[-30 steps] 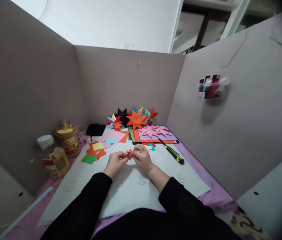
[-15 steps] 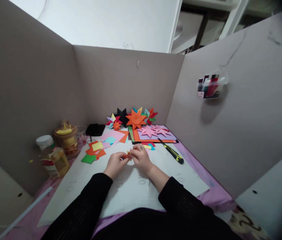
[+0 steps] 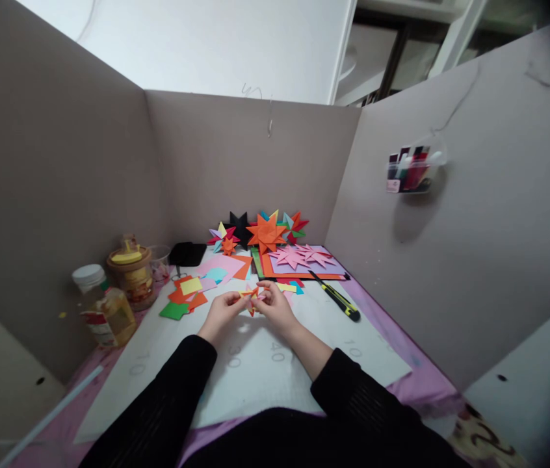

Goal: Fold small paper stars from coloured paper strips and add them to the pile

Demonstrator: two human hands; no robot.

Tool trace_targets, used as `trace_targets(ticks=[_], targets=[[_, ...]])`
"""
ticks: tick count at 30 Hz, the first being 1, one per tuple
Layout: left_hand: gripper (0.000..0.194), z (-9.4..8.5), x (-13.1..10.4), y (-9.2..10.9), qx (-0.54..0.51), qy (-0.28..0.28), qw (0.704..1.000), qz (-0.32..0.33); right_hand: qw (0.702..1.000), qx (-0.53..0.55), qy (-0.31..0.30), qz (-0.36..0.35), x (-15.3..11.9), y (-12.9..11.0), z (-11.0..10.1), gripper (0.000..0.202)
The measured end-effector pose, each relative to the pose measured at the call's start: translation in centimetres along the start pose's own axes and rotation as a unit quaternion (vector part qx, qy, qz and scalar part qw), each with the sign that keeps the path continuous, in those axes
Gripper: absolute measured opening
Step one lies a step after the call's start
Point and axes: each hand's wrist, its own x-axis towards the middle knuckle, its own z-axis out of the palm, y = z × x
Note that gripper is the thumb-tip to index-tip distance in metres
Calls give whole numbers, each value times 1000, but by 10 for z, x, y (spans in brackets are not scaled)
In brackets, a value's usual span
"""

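Between my two hands, above the white board (image 3: pixel 255 383), is a small folded paper star (image 3: pixel 251 300) in orange, yellow and pink. My left hand (image 3: pixel 223 312) pinches its left side between thumb and fingers. On its right side, my right hand (image 3: pixel 275 307) holds it with thumb and fingertips, the fingers curled. Part of the star is hidden behind the fingertips. Loose paper squares, among them a green piece (image 3: pixel 174 311) and a yellow piece (image 3: pixel 190 285), lie left of my left hand. Just beyond my right hand are small yellow and blue scraps (image 3: pixel 287 287).
A black and yellow cutter (image 3: pixel 336 297) lies at the right. Several paper stars (image 3: pixel 266 233) stand at the back, with pink stars (image 3: pixel 289 256) on stacked sheets. A glue bottle (image 3: pixel 109 315), a brown jar (image 3: pixel 131 276) and a clear cup (image 3: pixel 159 260) stand left.
The star now shows more fully between my hands, with its points spread in view. My left hand has shifted slightly left, and the fingers of my right hand have opened out a little.
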Motion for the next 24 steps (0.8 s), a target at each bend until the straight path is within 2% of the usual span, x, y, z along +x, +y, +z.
trace_targets(ticks=[5,10,16,20,24], targets=[[38,-2,4,-6,5,20,1000,-10,999,-25,-6,-21,-2,-1,1,37],[38,1,5,-11,-26,53,998,-14,1000,-1,-15,-16,-4,1,3,42],[38,1,4,-12,-19,7,999,-26,999,-37,-22,-16,-5,0,3,38],[37,0,5,-12,-20,12,999,-26,998,-47,-20,-21,-5,2,3,39],[36,0,5,-11,-36,8,998,-50,1000,-22,14,-13,-1,3,1,40]])
